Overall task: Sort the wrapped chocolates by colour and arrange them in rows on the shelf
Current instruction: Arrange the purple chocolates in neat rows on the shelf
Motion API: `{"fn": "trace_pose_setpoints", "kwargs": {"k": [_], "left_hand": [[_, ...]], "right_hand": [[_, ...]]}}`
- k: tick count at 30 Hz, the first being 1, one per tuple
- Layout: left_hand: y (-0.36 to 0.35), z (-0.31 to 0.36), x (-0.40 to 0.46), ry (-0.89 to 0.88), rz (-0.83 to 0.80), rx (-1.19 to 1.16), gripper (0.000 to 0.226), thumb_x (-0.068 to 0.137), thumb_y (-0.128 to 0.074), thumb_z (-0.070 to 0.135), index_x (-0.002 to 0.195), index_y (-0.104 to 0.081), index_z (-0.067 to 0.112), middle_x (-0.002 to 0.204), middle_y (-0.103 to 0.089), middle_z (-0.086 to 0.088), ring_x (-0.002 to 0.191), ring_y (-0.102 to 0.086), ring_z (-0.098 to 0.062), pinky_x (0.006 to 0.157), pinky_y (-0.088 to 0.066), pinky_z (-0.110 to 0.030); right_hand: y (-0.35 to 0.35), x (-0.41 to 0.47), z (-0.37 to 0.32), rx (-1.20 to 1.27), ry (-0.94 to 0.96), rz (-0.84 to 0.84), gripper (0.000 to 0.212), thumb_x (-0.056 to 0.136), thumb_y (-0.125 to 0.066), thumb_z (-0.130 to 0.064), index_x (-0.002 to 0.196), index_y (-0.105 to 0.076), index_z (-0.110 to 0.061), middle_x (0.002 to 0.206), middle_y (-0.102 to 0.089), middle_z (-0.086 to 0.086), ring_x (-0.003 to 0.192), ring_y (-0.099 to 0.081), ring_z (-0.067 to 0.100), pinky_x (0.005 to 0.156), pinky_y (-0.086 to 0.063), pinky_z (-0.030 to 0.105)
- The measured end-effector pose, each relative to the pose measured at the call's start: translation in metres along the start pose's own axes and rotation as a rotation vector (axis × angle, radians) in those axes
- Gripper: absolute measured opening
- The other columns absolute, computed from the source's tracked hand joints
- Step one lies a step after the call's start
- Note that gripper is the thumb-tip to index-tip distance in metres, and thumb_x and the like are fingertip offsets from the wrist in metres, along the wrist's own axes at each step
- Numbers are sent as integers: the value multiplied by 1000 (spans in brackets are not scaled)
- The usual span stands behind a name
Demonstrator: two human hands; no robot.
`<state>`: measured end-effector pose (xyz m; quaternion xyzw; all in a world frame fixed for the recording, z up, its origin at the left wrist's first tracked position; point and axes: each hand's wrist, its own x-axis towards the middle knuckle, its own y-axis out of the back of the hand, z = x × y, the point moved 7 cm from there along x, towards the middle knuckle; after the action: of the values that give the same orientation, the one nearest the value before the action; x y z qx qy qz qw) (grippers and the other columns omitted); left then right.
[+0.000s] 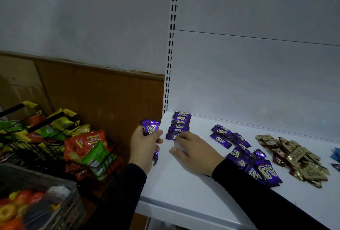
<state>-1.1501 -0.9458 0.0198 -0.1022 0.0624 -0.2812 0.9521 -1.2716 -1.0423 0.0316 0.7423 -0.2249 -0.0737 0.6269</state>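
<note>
A row of purple wrapped chocolates (180, 124) runs from the back corner of the white shelf (184, 189) toward me. My right hand (191, 151) lies flat on the shelf, its fingertips touching the nearest purple chocolate (171, 136) of that row. My left hand (144, 146) hovers just off the shelf's left edge and grips a bunch of purple chocolates (150, 126). A loose pile of purple chocolates (246, 154) lies to the right of my right arm. Further right sits a gold pile (296, 156), then a few blue wrappers (335, 156) at the frame edge.
Left of the shelf stands a black wire basket (55, 149) with yellow handles, full of snack bags. A grey crate (60, 189) with fruit sits at bottom left. A slotted upright (172, 46) marks the shelf's left rear corner, with a brown wall panel behind the basket.
</note>
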Motion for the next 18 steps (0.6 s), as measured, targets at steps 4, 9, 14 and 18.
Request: {"fn": "trace_pose_setpoints", "kwargs": {"k": [4,9,14,18], "left_hand": [[0,1,-1,3,5,12,18,91,-70,10,95,-60,24,80,-65,-9,63,-59,-15,50,-47,-26],[0,1,-2,21,3,15,17,91,-70,9,102,-61,20,80,-65,-11,63,-58,-16,49,-47,-24],[-2,3,-3,45,-19,7,15,94,-65,9,106,-61,16,90,-70,-10,68,-61,-17,49,-46,-23],[-7,6,-7,32,-78,23,11,99,-56,8,106,-59,16,96,-74,-3,73,-69,-15,44,-44,-20]], "right_hand": [[1,0,2,10,-29,3,50,94,-33,-57,101,-59,-15,114,-53,0,100,-53,22,86,-47,38],[0,1,1,17,-41,-16,50,97,-34,-55,110,-59,-14,119,-53,2,105,-51,22,90,-47,39],[4,-2,1,82,-58,17,57,91,-27,-60,107,-60,-16,117,-53,0,106,-51,22,91,-46,39],[15,-4,7,186,-94,98,38,102,-42,-39,124,-62,-14,125,-55,3,116,-53,20,97,-41,28]]}}
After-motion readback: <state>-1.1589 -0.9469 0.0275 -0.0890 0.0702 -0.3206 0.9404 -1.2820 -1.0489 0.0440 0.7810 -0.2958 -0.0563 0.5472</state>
